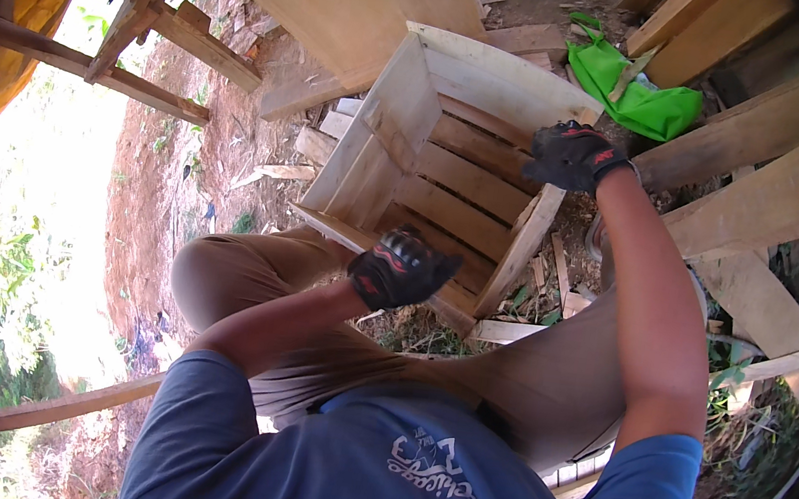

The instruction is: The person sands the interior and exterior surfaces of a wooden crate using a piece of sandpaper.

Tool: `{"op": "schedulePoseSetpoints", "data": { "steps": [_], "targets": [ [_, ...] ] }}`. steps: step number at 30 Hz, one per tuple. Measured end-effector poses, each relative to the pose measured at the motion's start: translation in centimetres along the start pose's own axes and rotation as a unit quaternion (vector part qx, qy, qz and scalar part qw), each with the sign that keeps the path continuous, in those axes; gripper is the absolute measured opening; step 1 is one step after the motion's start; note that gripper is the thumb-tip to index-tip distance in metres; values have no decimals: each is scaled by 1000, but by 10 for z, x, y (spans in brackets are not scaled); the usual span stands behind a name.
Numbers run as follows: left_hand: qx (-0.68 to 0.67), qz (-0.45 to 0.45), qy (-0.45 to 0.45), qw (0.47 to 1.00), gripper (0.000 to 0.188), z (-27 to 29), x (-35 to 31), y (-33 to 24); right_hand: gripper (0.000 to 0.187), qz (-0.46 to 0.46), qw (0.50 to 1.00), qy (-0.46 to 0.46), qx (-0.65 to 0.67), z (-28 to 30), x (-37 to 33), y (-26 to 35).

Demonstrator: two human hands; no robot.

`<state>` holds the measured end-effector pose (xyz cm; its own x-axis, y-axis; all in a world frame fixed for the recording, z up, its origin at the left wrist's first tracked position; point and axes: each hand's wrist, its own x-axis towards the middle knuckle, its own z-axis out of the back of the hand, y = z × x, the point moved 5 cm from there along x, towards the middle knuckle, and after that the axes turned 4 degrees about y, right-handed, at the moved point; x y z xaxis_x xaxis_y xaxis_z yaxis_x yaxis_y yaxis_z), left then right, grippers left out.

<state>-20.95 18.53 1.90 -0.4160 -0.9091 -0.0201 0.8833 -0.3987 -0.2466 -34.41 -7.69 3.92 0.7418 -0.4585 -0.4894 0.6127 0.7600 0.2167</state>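
Observation:
A slatted wooden crate (476,187), open at the top, stands tilted on the ground between my knees. Its walls are pale boards, and narrow gaps run between the floor slats. My left hand (403,268), in a black glove with red marks, is closed over the near rim; its fingertips are partly hidden. On the crate's right wall, near the far corner, my right hand (575,158) wears a matching glove. Its fingers are curled round the top edge. No tool shows in either hand.
A large pale board (341,0) leans beyond the crate. To the far right lies a bright green bag (633,86), with long planks (751,144) stacked nearby. Wood scraps (325,144) litter the soil. A timber frame (91,63) stands on the left.

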Motion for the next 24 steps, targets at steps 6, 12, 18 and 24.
{"op": "schedulePoseSetpoints", "data": {
  "steps": [6,12,18,24],
  "targets": [
    [-22,-52,-26,998,21,-2,33,-79,54,11,1000,-14,-8,-6,7,-7],
    [-26,-37,-20,999,24,8,40,-87,52,17,999,-14,-34,-8,14,-7],
    [15,18,-36,999,22,-2,9,-22,50,13,1000,-12,-5,-9,7,-8],
    [56,-78,64,993,29,-6,-35,87,52,15,999,-35,15,-2,-7,-3]
  ]
}}
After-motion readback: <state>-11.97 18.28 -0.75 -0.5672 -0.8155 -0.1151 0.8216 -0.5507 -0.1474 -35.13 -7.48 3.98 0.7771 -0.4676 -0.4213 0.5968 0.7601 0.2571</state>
